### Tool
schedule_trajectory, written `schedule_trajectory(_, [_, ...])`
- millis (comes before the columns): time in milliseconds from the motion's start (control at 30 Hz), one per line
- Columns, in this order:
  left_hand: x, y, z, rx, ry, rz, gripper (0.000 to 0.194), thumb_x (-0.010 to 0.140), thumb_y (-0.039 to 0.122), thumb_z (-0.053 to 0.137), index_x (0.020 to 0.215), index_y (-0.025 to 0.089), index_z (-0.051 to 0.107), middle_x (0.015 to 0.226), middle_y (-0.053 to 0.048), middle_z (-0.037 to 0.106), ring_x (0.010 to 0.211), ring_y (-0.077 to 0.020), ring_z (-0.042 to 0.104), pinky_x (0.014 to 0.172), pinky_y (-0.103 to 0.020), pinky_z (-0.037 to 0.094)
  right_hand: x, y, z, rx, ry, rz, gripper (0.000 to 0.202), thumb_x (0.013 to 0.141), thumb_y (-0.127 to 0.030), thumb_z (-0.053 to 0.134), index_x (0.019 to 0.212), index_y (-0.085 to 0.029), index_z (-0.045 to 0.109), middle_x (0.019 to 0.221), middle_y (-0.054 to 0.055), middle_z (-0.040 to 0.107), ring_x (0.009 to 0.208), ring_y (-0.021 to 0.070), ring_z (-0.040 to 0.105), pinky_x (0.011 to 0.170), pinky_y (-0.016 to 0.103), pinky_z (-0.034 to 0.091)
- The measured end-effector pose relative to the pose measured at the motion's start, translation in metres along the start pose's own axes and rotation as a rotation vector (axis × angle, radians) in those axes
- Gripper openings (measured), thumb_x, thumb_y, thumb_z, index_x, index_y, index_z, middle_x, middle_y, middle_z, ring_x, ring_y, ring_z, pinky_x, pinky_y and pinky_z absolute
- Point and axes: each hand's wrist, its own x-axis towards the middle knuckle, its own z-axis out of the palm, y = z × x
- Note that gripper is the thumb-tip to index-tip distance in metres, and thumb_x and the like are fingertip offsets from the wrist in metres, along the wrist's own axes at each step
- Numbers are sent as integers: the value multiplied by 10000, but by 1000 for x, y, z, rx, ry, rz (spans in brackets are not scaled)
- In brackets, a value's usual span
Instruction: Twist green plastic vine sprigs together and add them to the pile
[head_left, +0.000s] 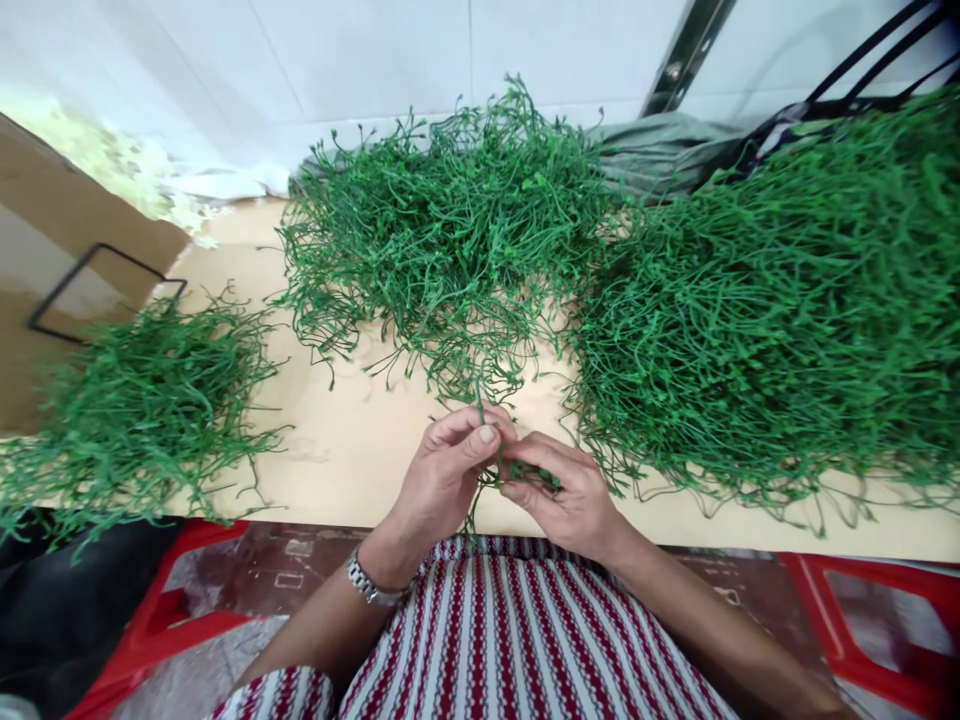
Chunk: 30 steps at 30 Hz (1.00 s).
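My left hand (459,462) pinches a thin green artificial stem (480,400) between thumb and forefinger, its end pointing up and away from me. Close against it, my right hand (564,488) is closed on more green sprigs (541,477), with some strands showing under its fingers. Both hands meet over the table's front edge. Just beyond them spreads a loose heap of green plastic-looking stems (450,215) with small budded tips. Exactly where the fingertips join is partly hidden.
A large pile of green stems (780,330) covers the right side of the table (345,420). At left lies a smaller pile (157,400) beside a cardboard box (67,250) with a black wire frame (105,248). Red stools (187,590) stand below; pale flowers (112,165) lie behind.
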Motion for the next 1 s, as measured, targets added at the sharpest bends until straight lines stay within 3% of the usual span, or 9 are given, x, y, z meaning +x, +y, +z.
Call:
schedule_trajectory(100, [0,2,-2,46,-5,-22,119,670,255,693,636,143,679,743,-22,584,703,-105,531,634,-205,435,0,1,-2,-21,-22,10,137,807,-186,578,944,-178,581,756,23,589,677,116,553,607,226,455])
schedule_trajectory(333, [-1,14,-3,308,24,-143,169,692,306,671,684,138,672,625,-5,606,472,-98,569,474,-211,422,-2,2,-11,-73,-49,-2,73,818,-168,556,886,-176,583,686,-2,493,602,97,471,533,214,379])
schedule_trajectory(533, [-3,13,-9,513,32,-94,205,740,323,627,657,137,651,547,10,572,382,-85,536,376,-189,338,0,-3,-20,-332,-156,26,88,825,-172,524,889,-154,582,725,29,492,634,125,471,571,252,371])
schedule_trajectory(633, [-5,9,-10,463,50,5,178,741,283,632,641,136,653,609,-13,620,475,-93,551,468,-205,409,0,-7,-20,-357,-201,58,92,839,-181,502,886,-152,575,722,28,498,630,124,473,575,249,372])
schedule_trajectory(767, [-6,3,-5,295,128,128,132,730,243,643,656,135,665,691,-36,655,625,-100,535,612,-208,425,3,-8,-16,-213,-191,130,64,853,-182,493,843,-163,553,720,18,532,659,116,505,599,228,391])
schedule_trajectory(1000, [-4,4,-1,4,54,-81,186,787,319,562,696,156,557,555,-13,613,472,-96,484,462,-195,346,4,-9,-10,-148,-203,124,79,868,-185,460,842,-169,533,738,29,550,702,128,516,633,236,402])
